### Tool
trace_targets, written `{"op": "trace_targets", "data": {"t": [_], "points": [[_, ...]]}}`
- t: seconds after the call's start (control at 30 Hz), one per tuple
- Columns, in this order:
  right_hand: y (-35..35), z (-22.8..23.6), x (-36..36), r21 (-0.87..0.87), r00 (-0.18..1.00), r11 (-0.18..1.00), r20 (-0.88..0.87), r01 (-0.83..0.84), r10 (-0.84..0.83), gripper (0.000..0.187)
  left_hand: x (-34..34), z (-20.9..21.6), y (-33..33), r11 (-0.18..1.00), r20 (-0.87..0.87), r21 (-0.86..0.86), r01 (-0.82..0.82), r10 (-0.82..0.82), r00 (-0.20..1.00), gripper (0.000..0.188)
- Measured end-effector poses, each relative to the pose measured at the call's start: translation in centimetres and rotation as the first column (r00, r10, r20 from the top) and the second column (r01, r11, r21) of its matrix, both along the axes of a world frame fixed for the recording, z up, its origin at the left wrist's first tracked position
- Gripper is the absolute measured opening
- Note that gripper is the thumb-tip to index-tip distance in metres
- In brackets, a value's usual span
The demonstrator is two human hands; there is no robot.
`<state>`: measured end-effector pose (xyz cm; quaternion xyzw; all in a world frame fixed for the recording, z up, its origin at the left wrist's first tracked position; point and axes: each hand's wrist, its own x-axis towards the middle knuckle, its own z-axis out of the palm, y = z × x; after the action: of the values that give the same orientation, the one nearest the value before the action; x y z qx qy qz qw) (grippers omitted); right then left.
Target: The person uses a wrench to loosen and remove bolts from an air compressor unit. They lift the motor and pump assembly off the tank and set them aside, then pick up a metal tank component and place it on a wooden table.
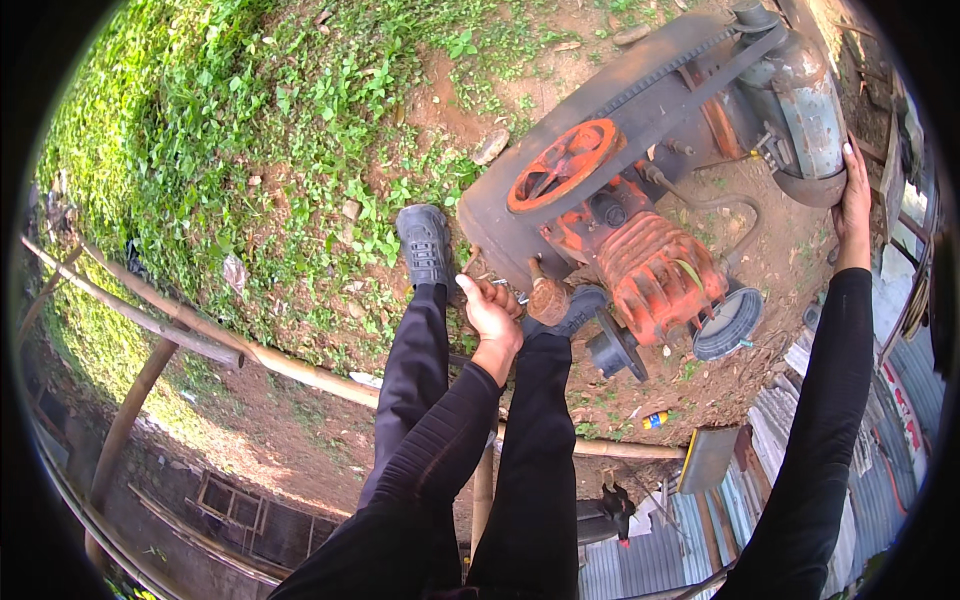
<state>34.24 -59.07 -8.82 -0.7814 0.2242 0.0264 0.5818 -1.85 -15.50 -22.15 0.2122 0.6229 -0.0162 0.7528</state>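
An air compressor lies before me, with a long rusty tank (497,212), an orange finned pump head (655,270) and an orange pulley wheel (565,165). A black belt (665,108) runs from the wheel to a grey, rusted electric motor (800,105) at the far right. My right hand (853,205) lies with straight fingers along the motor's rounded end. Near the tank's close end, my left hand (490,312) is closed, thumb pointing away; what its fingers hold, if anything, is hidden. Beside it stands a rusty round fitting (548,300).
My shoes (426,245) stand by the tank. A black round filter housing (728,323) sits beside the pump. Bamboo rails (300,370) cross behind my legs. Corrugated metal sheets (690,530) and a black bird (617,508) are at the lower right. Grass (250,130) covers the upper left.
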Motion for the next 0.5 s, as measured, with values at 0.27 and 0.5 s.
{"op": "trace_targets", "data": {"t": [0.27, 0.5], "points": [[4.4, 1.8, -2.6, -0.342, 0.988, 0.927, 0.026, 0.152, -0.152, 0.076, -1.5, -0.7, 1.7, 0.982, 0.106, -0.110, 0.151, -0.140, 0.984, 0.062], [24.3, 9.5, -15.9, -0.406, 0.998, 0.912, -0.050, -0.058, 0.042, 0.058, -2.6, -0.4, 4.3, 0.944, 0.244, -0.182, 0.276, -0.229, 0.942, 0.053]]}}
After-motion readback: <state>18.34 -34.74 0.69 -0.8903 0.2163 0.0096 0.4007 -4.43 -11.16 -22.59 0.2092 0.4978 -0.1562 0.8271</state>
